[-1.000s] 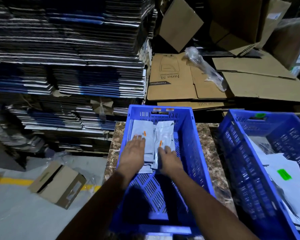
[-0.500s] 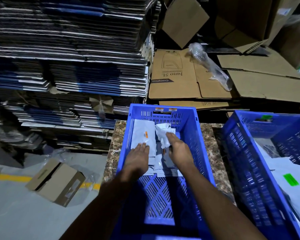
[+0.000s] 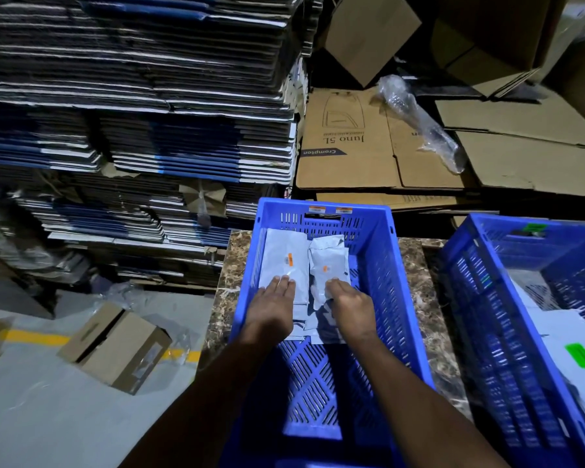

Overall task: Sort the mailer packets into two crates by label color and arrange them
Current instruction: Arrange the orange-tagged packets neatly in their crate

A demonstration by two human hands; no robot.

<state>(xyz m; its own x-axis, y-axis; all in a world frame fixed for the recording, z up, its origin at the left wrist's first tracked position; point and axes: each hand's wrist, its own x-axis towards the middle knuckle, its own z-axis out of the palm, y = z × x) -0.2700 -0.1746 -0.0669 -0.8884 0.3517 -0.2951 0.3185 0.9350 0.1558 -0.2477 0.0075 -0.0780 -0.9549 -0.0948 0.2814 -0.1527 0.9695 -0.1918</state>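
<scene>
A blue crate (image 3: 406, 298) stands in front of me with grey mailer packets at its far end, each with an orange label. My left hand (image 3: 272, 307) lies flat with straight fingers on the left packet stack (image 3: 282, 258). My right hand (image 3: 350, 305) has its fingers curled down on the near end of the right packet (image 3: 328, 261), which sits slightly crumpled. A second blue crate (image 3: 466, 275) at the right holds white packets, one with a green label (image 3: 581, 355).
Both crates sit on a marble-patterned table (image 3: 416, 268). Tall stacks of flattened cartons (image 3: 139, 113) rise at the left and behind. A bubble-wrap roll (image 3: 416, 119) lies on flat cardboard. A small cardboard box (image 3: 115, 346) lies on the grey floor at the left.
My right hand has brought the crumpled packet down beside the left stack and now holds its near end. My left hand stays on the left stack.
</scene>
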